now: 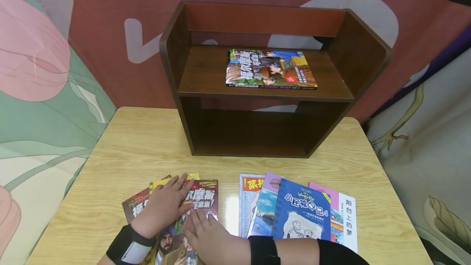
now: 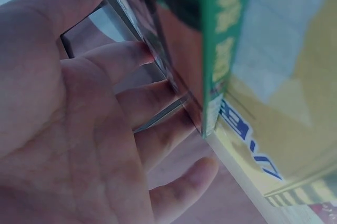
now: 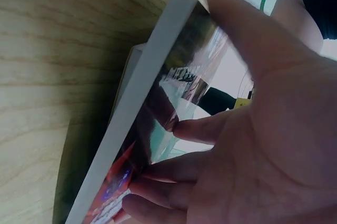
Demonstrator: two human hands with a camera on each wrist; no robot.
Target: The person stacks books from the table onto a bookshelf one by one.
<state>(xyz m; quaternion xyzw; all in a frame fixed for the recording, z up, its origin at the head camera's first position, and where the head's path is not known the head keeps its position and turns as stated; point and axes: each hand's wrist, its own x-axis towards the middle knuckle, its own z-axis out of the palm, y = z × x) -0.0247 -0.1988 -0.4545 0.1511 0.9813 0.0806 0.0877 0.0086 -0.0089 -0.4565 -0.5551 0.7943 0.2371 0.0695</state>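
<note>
At the table's near left, several overlapping comic-style books lie fanned out, with a dark red-covered book (image 1: 209, 195) on top. My left hand (image 1: 160, 207) rests across the top of this pile, fingers extended over the covers. Lower on the same red book lies my right hand (image 1: 213, 234), its fingers pointing toward the left hand. In the left wrist view, fingertips of the left hand (image 2: 89, 113) touch a glossy cover beside a green spine (image 2: 224, 34). The right wrist view shows the right hand's fingers (image 3: 174, 168) against a glossy cover, with the book's white page edges (image 3: 134, 108) alongside.
A dark brown two-tier shelf (image 1: 265, 95) stands at the back of the wooden table (image 1: 147, 134). One comic book (image 1: 270, 68) lies flat on its upper tier. To the right of my hands is another fanned group of books, including a blue diary book (image 1: 301, 207).
</note>
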